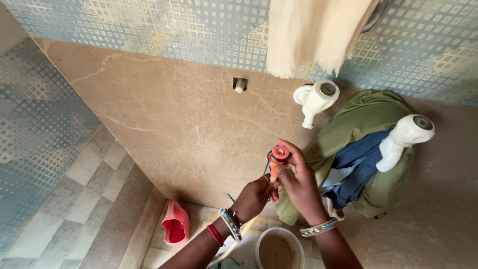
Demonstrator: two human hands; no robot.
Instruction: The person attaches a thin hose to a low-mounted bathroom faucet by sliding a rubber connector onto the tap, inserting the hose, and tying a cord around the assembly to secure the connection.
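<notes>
My left hand [253, 197] and my right hand [298, 180] meet in front of a beige tiled wall [174, 119], both gripping a small orange-red tap fitting [278, 155] with a round cap on top. The left hand holds its lower stem; the right hand's fingers wrap around the cap from the right. Both wrists wear bangles. A bare pipe stub [240, 84] sticks out of a square hole in the wall above the hands.
Two white plastic taps [315, 98] [404, 137] jut from the wall at right, with green and blue clothes [366, 149] hanging there. A cream towel [313, 35] hangs above. Below are a pink mug [175, 224] and a white bucket [279, 249].
</notes>
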